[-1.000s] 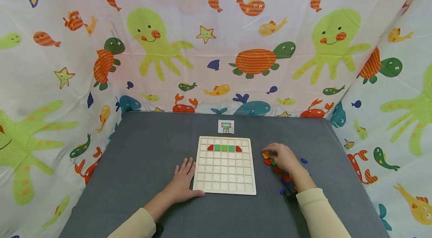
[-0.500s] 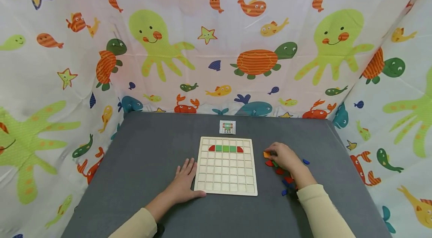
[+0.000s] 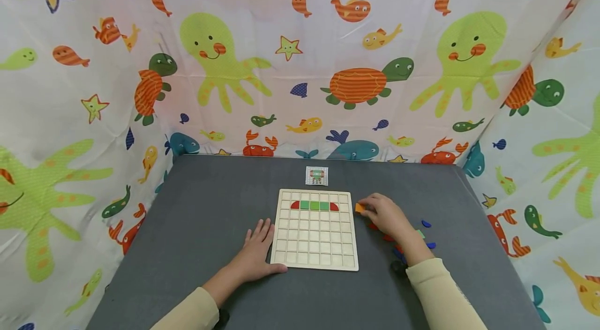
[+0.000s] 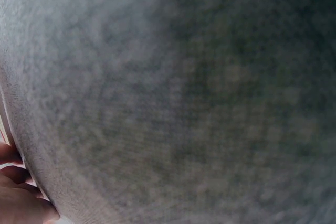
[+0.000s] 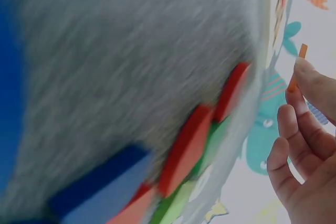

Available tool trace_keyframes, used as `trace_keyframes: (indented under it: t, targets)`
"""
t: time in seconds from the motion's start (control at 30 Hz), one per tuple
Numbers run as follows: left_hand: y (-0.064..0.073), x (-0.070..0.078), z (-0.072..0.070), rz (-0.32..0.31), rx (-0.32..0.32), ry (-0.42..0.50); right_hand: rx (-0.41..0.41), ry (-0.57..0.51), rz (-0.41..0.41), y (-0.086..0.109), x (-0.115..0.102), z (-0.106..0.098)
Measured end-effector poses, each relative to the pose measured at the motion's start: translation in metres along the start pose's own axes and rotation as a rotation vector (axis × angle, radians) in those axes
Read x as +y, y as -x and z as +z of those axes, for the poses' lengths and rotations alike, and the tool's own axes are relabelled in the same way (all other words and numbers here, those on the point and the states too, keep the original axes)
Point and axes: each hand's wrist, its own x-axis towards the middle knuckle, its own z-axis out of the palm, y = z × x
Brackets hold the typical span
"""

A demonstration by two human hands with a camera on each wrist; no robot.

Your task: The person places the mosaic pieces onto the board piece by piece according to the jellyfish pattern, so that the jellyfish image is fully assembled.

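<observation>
My right hand [image 3: 386, 215] pinches an orange square tile [image 3: 359, 207] between thumb and fingers, just off the right edge of the wooden grid board [image 3: 315, 246]. In the right wrist view the same tile [image 5: 297, 69] shows edge-on, held up off the table. Along one upper row of the board lie three green squares [image 3: 314, 205], with a red rounded piece [image 3: 334, 207] at one end and another red rounded piece [image 3: 295, 205] at the other. My left hand [image 3: 255, 252] rests at the board's lower left, fingers spread along its edge and thumb at the corner.
Loose pieces lie partly under my right forearm: blue ones [image 3: 430, 245], a green one [image 3: 420, 233] and red ones [image 5: 184, 148]. A small printed card [image 3: 316, 176] lies behind the board on the grey table [image 3: 225, 194]. A sea-animal curtain [image 3: 281, 90] surrounds the table.
My right hand has picked the orange tile from the loose pieces and moved left with it toward the board. The left hand and the row of pieces have stayed put.
</observation>
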Motion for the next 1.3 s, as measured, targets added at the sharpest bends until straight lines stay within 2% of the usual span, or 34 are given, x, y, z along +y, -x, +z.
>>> trace_keyframes:
  t: [0.27,0.5,0.7,1.0,1.3]
  targets:
    - [-0.001,-0.002,0.002,0.000,0.002,-0.005,0.039,0.013,-0.066,-0.005,-0.031,0.007]
    - [0.000,-0.001,0.003,0.006,-0.002,-0.002,-0.024,0.049,-0.081,-0.008,-0.045,0.027]
    - [0.000,0.000,0.001,-0.002,0.004,-0.001,-0.031,0.075,-0.075,-0.014,-0.052,0.035]
    - [0.000,0.002,0.002,0.003,0.011,-0.001,-0.091,0.090,-0.043,-0.023,-0.059,0.036]
    - [0.000,0.001,0.000,0.000,0.006,-0.010,-0.052,0.024,-0.026,-0.021,-0.059,0.034]
